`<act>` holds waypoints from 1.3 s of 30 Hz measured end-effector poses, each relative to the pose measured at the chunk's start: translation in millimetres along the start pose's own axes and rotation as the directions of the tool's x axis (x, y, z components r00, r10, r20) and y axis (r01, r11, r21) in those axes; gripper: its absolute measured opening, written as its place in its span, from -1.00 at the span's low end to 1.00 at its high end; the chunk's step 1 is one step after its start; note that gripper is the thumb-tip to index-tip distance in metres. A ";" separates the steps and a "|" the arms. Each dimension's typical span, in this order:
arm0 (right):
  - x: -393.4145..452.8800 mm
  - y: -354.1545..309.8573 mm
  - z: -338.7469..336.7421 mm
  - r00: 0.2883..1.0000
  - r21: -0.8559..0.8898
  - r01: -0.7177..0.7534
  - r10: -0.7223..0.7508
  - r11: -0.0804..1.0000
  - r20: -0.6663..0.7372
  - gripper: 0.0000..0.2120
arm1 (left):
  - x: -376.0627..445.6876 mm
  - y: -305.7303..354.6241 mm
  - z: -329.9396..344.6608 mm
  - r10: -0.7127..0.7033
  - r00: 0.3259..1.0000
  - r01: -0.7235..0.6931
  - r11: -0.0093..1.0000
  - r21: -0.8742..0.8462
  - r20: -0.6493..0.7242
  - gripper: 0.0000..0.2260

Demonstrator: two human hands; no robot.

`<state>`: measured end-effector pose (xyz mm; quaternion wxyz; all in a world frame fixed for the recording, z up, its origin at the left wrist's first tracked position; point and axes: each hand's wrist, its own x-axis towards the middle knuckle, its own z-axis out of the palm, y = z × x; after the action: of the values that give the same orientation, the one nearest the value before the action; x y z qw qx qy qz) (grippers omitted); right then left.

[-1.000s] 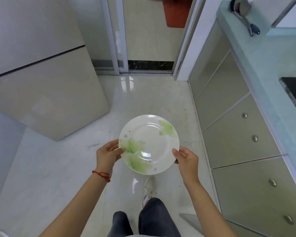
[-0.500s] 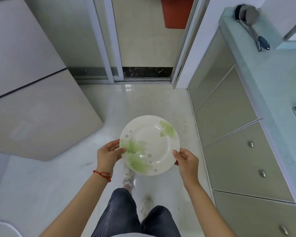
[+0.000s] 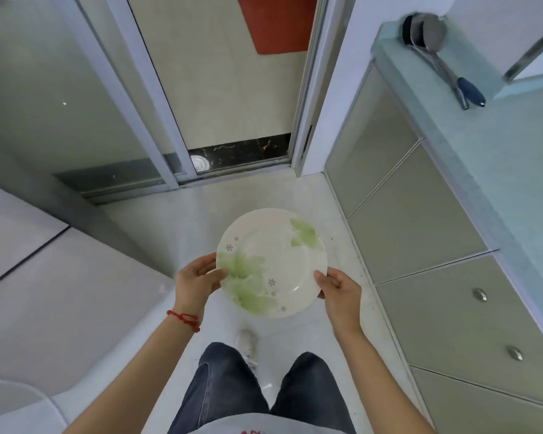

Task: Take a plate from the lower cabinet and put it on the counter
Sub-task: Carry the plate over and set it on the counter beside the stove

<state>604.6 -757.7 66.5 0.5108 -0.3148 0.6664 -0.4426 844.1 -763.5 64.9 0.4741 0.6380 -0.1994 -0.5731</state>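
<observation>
Glossy floor tiles lay below; plate was pinched at opposite rims by left hand and right hand; slippage and breakage were judged possible before counter was reached

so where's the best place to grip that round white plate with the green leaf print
Grip the round white plate with the green leaf print by its thin raised rim, from opposite sides, as the left hand and right hand do now: thumbs on top, fingers beneath. It is broad, shallow and held nearly level, with no handle.

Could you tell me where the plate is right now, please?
The plate is mid-frame, held above the floor between the left hand and right hand, left of the counter.
</observation>
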 end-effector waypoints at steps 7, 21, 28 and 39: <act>35.0 -22.2 18.1 0.998 0.030 0.010 -0.008 0.999 -0.061 -0.83 | 45.1 31.0 20.2 -0.014 0.999 0.013 1.000 0.020 0.034 -0.72; 116.3 -48.7 -14.4 0.984 0.093 -0.017 0.034 0.995 -0.178 -0.85 | 110.6 68.0 115.2 -0.006 0.994 -0.007 0.993 0.121 0.113 -0.71; 145.1 -57.9 -63.0 0.952 0.157 -0.026 0.072 0.987 -0.298 -0.83 | 127.1 76.5 193.9 -0.016 0.973 -0.028 0.982 0.188 0.228 -0.71; 149.7 -56.5 -125.2 0.820 0.285 -0.014 0.174 0.958 -0.545 -0.91 | 144.4 76.5 309.2 -0.122 0.878 -0.062 0.930 0.363 0.463 -0.73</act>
<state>440.7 -877.7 68.6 0.3499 -0.0642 0.7361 -0.5758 619.6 -1031.1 83.3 0.2734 0.5572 -0.4036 -0.6722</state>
